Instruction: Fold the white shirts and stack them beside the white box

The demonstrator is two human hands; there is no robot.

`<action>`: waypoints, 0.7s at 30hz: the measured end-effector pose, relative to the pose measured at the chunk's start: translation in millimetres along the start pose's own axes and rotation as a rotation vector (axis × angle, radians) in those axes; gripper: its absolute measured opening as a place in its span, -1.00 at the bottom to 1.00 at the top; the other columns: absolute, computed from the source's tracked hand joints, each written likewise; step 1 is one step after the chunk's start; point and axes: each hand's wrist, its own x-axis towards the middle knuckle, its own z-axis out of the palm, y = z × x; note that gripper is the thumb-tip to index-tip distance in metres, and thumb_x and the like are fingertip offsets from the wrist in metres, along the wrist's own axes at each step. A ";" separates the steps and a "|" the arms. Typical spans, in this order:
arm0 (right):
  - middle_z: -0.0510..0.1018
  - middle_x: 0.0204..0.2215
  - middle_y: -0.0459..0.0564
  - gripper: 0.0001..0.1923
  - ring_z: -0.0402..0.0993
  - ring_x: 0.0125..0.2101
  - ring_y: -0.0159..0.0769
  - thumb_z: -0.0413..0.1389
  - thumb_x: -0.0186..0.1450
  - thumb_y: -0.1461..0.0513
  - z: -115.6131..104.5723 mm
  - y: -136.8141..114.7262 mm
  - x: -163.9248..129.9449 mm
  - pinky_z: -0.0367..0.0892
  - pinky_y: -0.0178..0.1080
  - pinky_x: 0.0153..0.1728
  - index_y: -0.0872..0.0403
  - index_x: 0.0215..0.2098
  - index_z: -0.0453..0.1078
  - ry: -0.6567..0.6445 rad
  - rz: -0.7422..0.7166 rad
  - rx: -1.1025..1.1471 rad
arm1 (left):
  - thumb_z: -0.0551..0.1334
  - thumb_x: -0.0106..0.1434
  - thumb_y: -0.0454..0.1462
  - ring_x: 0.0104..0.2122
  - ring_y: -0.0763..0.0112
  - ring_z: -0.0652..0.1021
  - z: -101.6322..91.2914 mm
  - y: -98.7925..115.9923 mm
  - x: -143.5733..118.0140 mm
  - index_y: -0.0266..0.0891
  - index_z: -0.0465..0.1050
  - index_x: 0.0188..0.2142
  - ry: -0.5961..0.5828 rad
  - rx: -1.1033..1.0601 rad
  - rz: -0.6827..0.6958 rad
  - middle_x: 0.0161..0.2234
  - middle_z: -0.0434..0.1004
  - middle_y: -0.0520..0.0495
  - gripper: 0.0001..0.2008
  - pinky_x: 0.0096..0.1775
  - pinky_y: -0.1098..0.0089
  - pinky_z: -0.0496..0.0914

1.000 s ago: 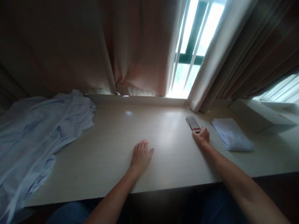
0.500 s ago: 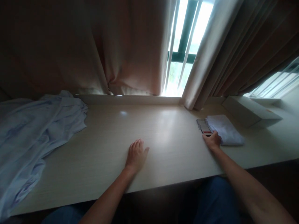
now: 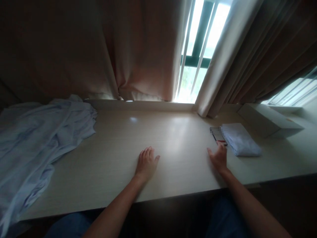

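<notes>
My left hand (image 3: 147,164) rests flat on the pale desk (image 3: 99,172), its fingers stretched out and nothing held. Toward the right, my right hand (image 3: 218,159) is open with the thumb spread away from the fingers. Its fingertips are at the near end of a flat card-like item (image 3: 219,135) with a red stripe, partly blurred out; I cannot tell whether they touch it. Just right of that item lies a folded white cloth (image 3: 241,139). A crumpled heap of white cloth (image 3: 47,132) covers the desk's left end and hangs over its front edge.
A pale box (image 3: 269,119) stands at the back right of the desk. Long brown curtains (image 3: 148,49) hang along the back, parted at a bright window (image 3: 195,61). The desk's front edge runs just before my knees.
My right hand has let go of the card-like item and drawn back slightly toward me and left, its thumb spreading. My left hand stays in place. The view has shifted a little.
</notes>
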 end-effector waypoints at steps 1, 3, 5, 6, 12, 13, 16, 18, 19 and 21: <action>0.36 0.08 0.29 -0.39 0.22 0.11 0.00 0.04 0.29 0.03 -0.9 -17.9 -15.6 0.14 0.00 0.13 0.23 0.17 0.16 -0.031 -0.068 0.044 | 0.03 0.35 -0.08 0.17 0.10 0.34 -0.2 0.1 -0.3 -0.35 0.35 0.08 -0.004 0.006 -0.002 0.14 0.38 -0.32 -0.54 0.22 0.08 0.15; 0.36 0.09 0.26 -0.48 0.22 0.11 -0.02 0.02 0.32 0.08 -2.9 -50.6 -43.2 0.12 0.00 0.13 0.20 0.15 0.20 -0.100 -0.162 0.067 | 0.02 0.35 -0.08 0.17 0.11 0.34 -0.6 -0.1 -0.7 -0.34 0.36 0.08 -0.011 0.010 -0.008 0.15 0.38 -0.31 -0.54 0.23 0.10 0.14; 0.38 0.08 0.24 -0.58 0.23 0.09 -0.03 -0.02 0.35 0.13 -6.0 -73.8 -60.2 0.12 0.01 0.12 0.16 0.11 0.27 -0.167 -0.200 0.036 | 0.02 0.35 -0.08 0.18 0.12 0.34 -0.7 -0.4 -1.2 -0.35 0.36 0.07 -0.015 0.004 -0.015 0.15 0.37 -0.31 -0.54 0.23 0.11 0.14; 0.39 0.06 0.23 -0.63 0.25 0.07 -0.03 -0.03 0.36 0.15 -8.0 -81.1 -64.2 0.13 0.00 0.10 0.15 0.07 0.31 -0.196 -0.201 0.014 | 0.02 0.35 -0.09 0.18 0.12 0.34 -0.7 -0.5 -1.5 -0.35 0.37 0.07 -0.017 -0.001 -0.016 0.16 0.37 -0.31 -0.54 0.23 0.12 0.14; 0.45 -0.01 0.16 -0.74 0.27 0.02 -0.08 -0.05 0.38 0.19 -21.4 -89.0 -58.4 0.13 -0.08 0.06 0.09 -0.08 0.40 -0.274 -0.169 -0.057 | 0.03 0.34 -0.10 0.20 0.12 0.33 -0.2 1.3 -3.8 -0.34 0.37 0.07 -0.011 -0.032 -0.034 0.17 0.36 -0.32 -0.55 0.25 0.11 0.12; 0.45 -0.01 0.16 -0.74 0.27 0.01 -0.09 -0.05 0.38 0.19 -22.7 -88.9 -57.6 0.13 -0.09 0.06 0.09 -0.09 0.40 -0.277 -0.170 -0.062 | 0.04 0.34 -0.10 0.20 0.12 0.33 -0.4 1.8 -4.3 -0.35 0.37 0.07 -0.012 -0.036 -0.036 0.17 0.36 -0.32 -0.54 0.25 0.10 0.11; 0.45 -0.02 0.16 -0.75 0.27 -0.01 -0.09 -0.05 0.37 0.19 -24.2 -89.8 -58.3 0.13 -0.10 0.04 0.09 -0.11 0.40 -0.280 -0.168 -0.076 | 0.04 0.34 -0.11 0.21 0.14 0.32 -1.7 1.5 -5.4 -0.34 0.37 0.08 -0.025 -0.060 -0.040 0.19 0.34 -0.31 -0.55 0.26 0.11 0.10; 0.45 -0.02 0.17 -0.75 0.27 -0.02 -0.09 -0.06 0.38 0.19 -23.7 -90.9 -59.7 0.12 -0.11 0.03 0.10 -0.11 0.40 -0.277 -0.171 -0.078 | 0.04 0.34 -0.12 0.21 0.16 0.32 -3.0 -0.2 -6.1 -0.32 0.38 0.07 -0.037 -0.079 -0.047 0.19 0.35 -0.29 -0.57 0.27 0.11 0.10; 0.45 -0.02 0.17 -0.75 0.27 -0.02 -0.09 -0.06 0.38 0.19 -23.4 -91.4 -60.3 0.12 -0.11 0.03 0.10 -0.11 0.40 -0.273 -0.173 -0.077 | 0.04 0.34 -0.13 0.21 0.17 0.32 -3.6 -1.1 -6.5 -0.32 0.38 0.06 -0.042 -0.085 -0.050 0.19 0.35 -0.28 -0.58 0.27 0.11 0.11; 0.45 -0.03 0.17 -0.75 0.27 -0.02 -0.09 -0.05 0.37 0.19 -22.9 -92.2 -61.1 0.11 -0.11 0.03 0.10 -0.10 0.39 -0.268 -0.173 -0.077 | 0.04 0.35 -0.14 0.21 0.18 0.33 -4.4 -2.1 -7.7 -0.33 0.39 0.05 -0.046 -0.090 -0.049 0.18 0.36 -0.28 -0.59 0.27 0.12 0.11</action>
